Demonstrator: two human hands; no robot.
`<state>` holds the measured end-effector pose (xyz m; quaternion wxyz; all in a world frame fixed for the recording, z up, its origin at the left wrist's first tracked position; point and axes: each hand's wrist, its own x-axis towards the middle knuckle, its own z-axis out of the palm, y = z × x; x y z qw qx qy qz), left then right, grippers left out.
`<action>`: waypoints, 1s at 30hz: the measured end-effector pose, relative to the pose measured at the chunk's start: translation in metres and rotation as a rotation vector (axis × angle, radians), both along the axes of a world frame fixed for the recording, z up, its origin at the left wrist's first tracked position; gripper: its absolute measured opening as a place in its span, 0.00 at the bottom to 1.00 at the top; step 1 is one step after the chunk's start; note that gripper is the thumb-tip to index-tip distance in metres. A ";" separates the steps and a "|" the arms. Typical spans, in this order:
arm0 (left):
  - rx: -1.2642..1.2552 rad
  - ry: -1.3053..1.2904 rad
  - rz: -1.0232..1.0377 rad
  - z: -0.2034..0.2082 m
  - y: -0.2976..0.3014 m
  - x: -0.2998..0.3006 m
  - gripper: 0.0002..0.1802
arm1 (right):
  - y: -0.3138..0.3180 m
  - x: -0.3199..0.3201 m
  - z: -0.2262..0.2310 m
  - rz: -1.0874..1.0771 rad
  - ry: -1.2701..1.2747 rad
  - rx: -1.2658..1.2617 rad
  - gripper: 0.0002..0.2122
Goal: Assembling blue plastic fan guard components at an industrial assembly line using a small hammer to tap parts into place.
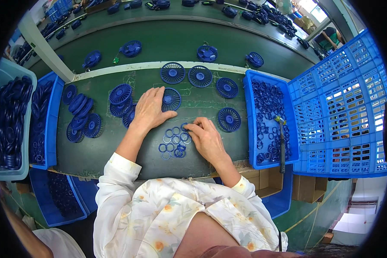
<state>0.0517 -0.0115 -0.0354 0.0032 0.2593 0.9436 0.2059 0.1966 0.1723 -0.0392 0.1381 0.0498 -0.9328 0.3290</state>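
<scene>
On the green work table, my left hand [150,108] lies with its fingers stretched out and its thumb spread, against the left and near rim of a round dark blue fan grille [172,99]. My right hand [208,139] pinches a small blue ring [185,126] between thumb and fingertips. Just below and left of its fingers lies a loose cluster of small blue rings [170,147], a few of them stacked. More fan grilles [200,76] lie singly beyond and to the right. Others sit in overlapping piles [121,94] left of my left hand.
A blue bin of small rings [262,159] stands on the right, with a black-handled hammer [282,148] across its rim. Beside it leans a blue perforated crate [331,107]. Bins of dark blue parts [30,112] line the left. Fan parts rest on a green conveyor [167,43] behind a pale rail.
</scene>
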 end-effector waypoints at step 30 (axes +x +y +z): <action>1.340 -1.023 0.154 -0.008 0.005 0.063 0.12 | 0.010 0.007 0.000 -0.010 -0.245 -1.332 0.11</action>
